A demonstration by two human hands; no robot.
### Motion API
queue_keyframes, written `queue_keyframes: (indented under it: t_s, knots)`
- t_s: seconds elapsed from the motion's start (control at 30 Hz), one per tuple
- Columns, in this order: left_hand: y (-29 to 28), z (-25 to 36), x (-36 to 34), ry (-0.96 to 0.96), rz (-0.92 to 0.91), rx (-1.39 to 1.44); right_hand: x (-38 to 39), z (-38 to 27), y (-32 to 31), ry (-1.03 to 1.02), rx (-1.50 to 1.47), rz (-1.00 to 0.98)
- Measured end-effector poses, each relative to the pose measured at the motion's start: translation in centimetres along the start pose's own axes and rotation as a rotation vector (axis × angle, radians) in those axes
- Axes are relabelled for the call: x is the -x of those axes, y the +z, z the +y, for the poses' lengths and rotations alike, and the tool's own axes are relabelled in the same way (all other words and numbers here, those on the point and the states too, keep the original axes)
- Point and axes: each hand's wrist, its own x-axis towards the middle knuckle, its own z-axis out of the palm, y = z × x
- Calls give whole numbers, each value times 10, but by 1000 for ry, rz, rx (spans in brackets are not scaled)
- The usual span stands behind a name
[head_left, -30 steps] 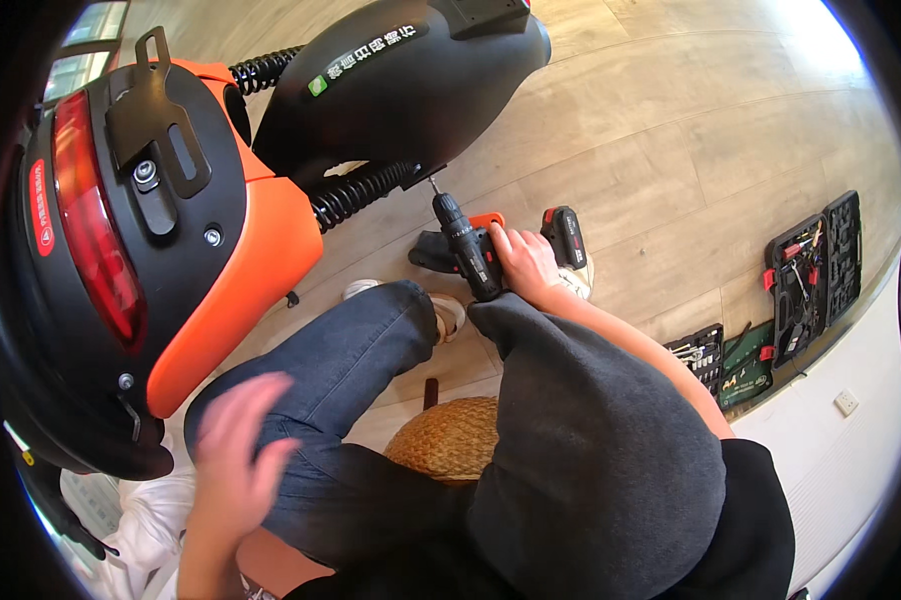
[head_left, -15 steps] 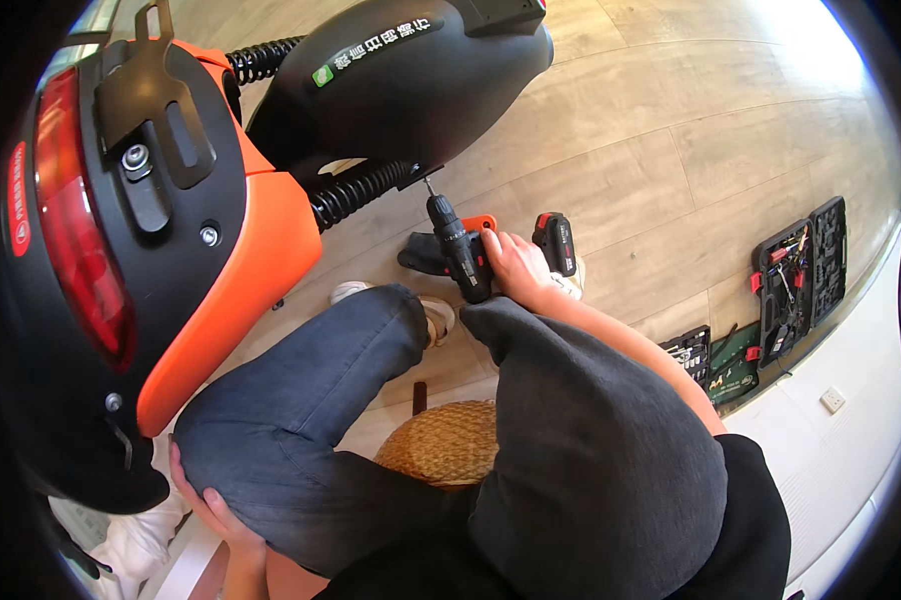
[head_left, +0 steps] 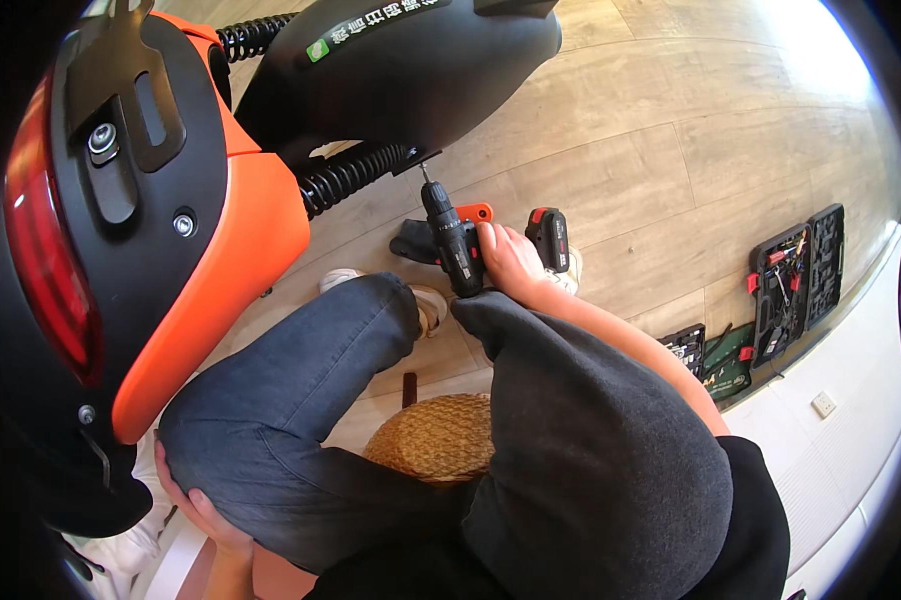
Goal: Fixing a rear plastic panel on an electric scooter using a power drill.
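My right hand [head_left: 514,258] is wrapped round the grip of a black cordless drill [head_left: 451,232] with a red battery pack [head_left: 548,238]. The drill's thin bit points away from me and meets the small bracket at the lower end of a black coil-spring shock absorber [head_left: 354,177]. That spring sits beside the large rounded black rear cover [head_left: 421,85] of an orange and black scooter [head_left: 216,270]. Fingers stretched along the outer side of my left knee, my left hand [head_left: 208,520] rests on the jeans and holds nothing; part of it is hidden by the leg.
The scooter's red tail light [head_left: 51,230] and metal rack plate [head_left: 136,90] stand close at the left. Below me is a woven stool [head_left: 436,437]. Opened tool cases [head_left: 781,290] lie by the wall at the right, near a wall socket [head_left: 823,404].
The scooter sits slightly farther left and higher in view. My right hand and the drill have shifted only a little, with the bit still at the bracket. My left hand stays on the knee.
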Motion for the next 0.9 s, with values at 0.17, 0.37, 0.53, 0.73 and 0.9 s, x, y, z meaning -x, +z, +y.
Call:
queue_keyframes:
  t_s: [0.17, 0.37, 0.53, 0.73, 0.9]
  knots:
    - [1, -3, 1, 9, 26, -38, 4, 4, 7, -28, 6, 56]
    - [1, -3, 1, 3, 21, 7, 3, 2, 3, -30, 0, 40]
    - [0, 0, 1, -15, 4, 32, 2, 2, 3, -31, -14, 35]
    - [0, -1, 1, -26, 2, 9, 2, 4, 5, -30, -24, 39]
    - [-1, 0, 1, -13, -5, 29, 2, 3, 4, -33, -17, 41]
